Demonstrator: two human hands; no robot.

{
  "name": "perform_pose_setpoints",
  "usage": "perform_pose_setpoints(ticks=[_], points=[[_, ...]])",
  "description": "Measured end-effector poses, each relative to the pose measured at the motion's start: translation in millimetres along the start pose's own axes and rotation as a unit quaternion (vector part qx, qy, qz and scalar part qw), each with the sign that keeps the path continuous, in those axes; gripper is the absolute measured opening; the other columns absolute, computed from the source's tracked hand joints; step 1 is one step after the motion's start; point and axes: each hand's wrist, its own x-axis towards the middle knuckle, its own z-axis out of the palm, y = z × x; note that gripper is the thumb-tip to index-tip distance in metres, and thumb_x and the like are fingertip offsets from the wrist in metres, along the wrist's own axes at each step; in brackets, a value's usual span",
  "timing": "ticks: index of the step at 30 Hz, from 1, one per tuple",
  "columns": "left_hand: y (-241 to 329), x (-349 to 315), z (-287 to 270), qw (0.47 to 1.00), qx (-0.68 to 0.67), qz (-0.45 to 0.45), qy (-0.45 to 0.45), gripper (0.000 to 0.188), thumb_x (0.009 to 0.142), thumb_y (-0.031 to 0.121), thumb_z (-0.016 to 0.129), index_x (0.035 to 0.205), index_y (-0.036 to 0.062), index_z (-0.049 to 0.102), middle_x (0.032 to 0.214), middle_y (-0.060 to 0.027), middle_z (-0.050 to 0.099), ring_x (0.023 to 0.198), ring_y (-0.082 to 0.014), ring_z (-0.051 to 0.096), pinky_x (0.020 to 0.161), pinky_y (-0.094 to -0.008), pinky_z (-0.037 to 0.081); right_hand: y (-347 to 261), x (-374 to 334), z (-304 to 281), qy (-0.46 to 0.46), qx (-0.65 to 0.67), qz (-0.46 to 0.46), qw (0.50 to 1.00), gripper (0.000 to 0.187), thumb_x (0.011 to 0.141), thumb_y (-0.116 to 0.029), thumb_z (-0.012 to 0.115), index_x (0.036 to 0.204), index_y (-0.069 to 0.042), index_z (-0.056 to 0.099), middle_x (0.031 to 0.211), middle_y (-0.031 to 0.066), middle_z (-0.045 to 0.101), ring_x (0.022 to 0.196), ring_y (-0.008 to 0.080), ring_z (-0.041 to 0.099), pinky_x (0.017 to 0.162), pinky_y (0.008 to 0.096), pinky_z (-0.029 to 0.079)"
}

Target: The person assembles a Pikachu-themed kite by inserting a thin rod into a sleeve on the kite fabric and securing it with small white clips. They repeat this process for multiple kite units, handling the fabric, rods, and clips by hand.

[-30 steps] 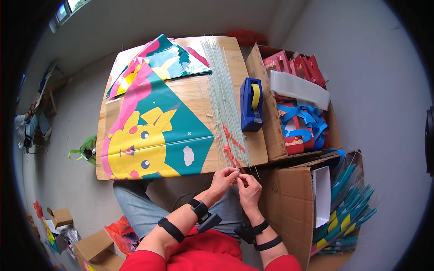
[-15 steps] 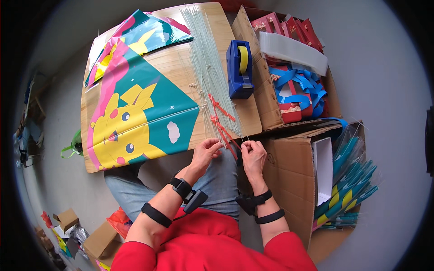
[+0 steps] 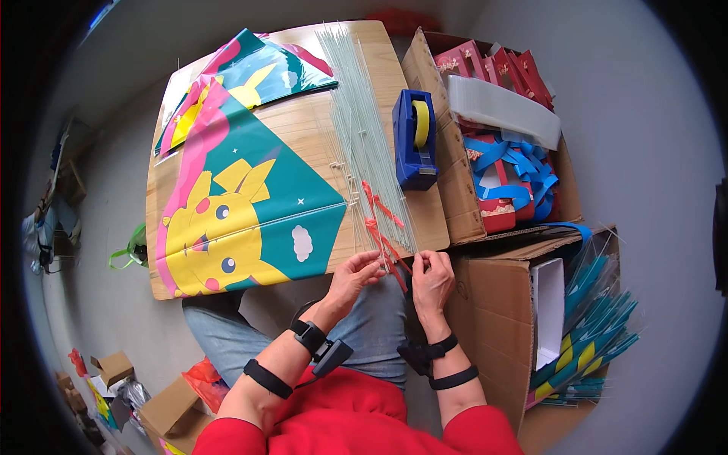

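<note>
Thin rods [image 3: 364, 129] lay at the far side of the left hand [image 3: 350, 279], whose closing I could not tell, and the right hand [image 3: 433, 287], its fingertips pressed together.

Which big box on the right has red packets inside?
The far cardboard box, beside the blue tape dispenser: red packets show there, while the near box holds teal bundles.

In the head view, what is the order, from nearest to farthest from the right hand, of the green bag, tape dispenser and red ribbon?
From the right hand:
1. Red ribbon: just ahead-left.
2. Tape dispenser: farther ahead, on the table.
3. Green bag: far left, past the table's edge.
</note>
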Motion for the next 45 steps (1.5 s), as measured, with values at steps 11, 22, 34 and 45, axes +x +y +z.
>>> perform_pose_setpoints(ticks=[11,22,34,45], points=[[-7,1,-6,1.0,-0.009,-0.015,0.005,0.039,0.094,0.017,0.062,0.129,0.0018,0.053,0.116,-0.0078,0.065,0.094,-0.0119,0.064,0.081,-0.0238,0.052,14,-1,10,-0.012,0.008,0.02,1.0,0.008,0.081,-0.011,0.069,0.082,-0.005,0.063,0.078,0.0091,0.058,0.069,0.0279,0.06,0.061,0.0394,0.048],[24,-14,11,0.837,0.509,0.147,0.136,0.033,0.088,0.005,0.057,0.121,0.003,0.054,0.108,-0.013,0.065,0.093,-0.0249,0.065,0.08,-0.0315,0.051,25,20,15,-0.073,0.038,0.037,0.996,0.01,0.079,-0.009,0.069,0.079,-0.002,0.062,0.073,0.0118,0.061,0.068,0.03,0.061,0.062,0.04,0.047],[78,101,15,0.528,0.791,0.31,0.011,0.062,0.084,0.004,0.047,0.145,0.0022,0.033,0.151,-0.0125,0.034,0.14,-0.0291,0.03,0.118,-0.0431,0.019,26,73,3,-0.041,0.003,-0.057,0.997,0.011,0.087,-0.008,0.062,0.095,-0.001,0.058,0.094,0.0163,0.058,0.081,0.0364,0.062,0.069,0.045,0.049],[80,57,6,0.575,0.685,0.447,0.028,0.067,0.08,-0.003,0.05,0.144,0.0125,0.038,0.151,-0.0075,0.034,0.141,-0.0288,0.029,0.118,-0.0459,0.018,-23,60,-5,-0.17,-0.024,-0.061,0.983,0.009,0.087,-0.01,0.06,0.087,-0.003,0.054,0.088,0.0162,0.057,0.079,0.0379,0.061,0.066,0.0469,0.047]])
